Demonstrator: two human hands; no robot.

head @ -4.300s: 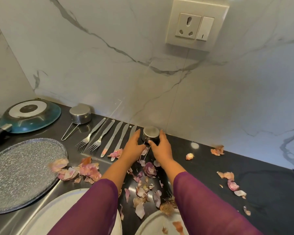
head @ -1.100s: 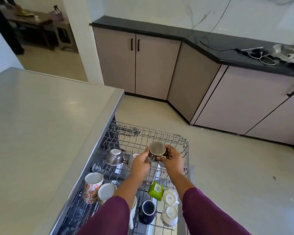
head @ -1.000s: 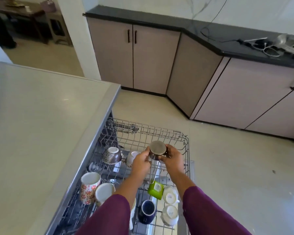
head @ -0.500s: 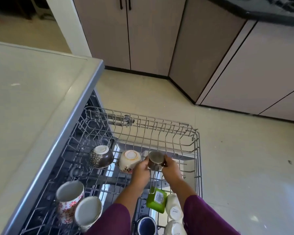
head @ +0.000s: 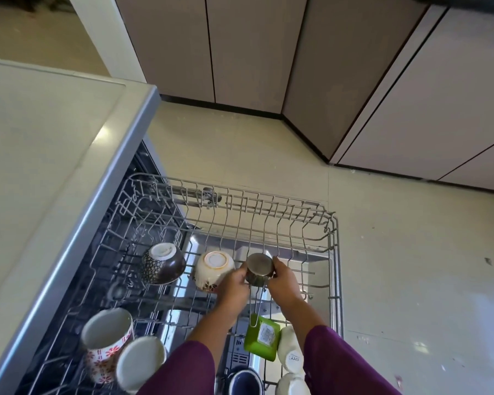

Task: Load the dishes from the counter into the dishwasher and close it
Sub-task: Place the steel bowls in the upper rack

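Observation:
Both hands hold a small steel measuring cup (head: 259, 267) upside down over the pulled-out dishwasher rack (head: 333, 252). My left hand (head: 232, 284) grips its left side and my right hand (head: 283, 280) its right side; the wire handle hangs down between them. The cup sits just right of a cream bowl (head: 213, 269) turned bottom-up. A dark patterned bowl (head: 161, 266) lies further left in the same row.
A flowered mug (head: 107, 342), a white cup (head: 140, 363), a green dish (head: 263, 339), white cups (head: 290, 352) and a dark blue cup (head: 244, 380) fill the rack's near part. The grey counter edge (head: 103, 195) runs along the left. Cabinet doors (head: 240, 52) stand beyond the bare floor.
The hands carried the steel cup from the black counter to the rack, then lowered it beside the cream bowl. The view has tilted further down.

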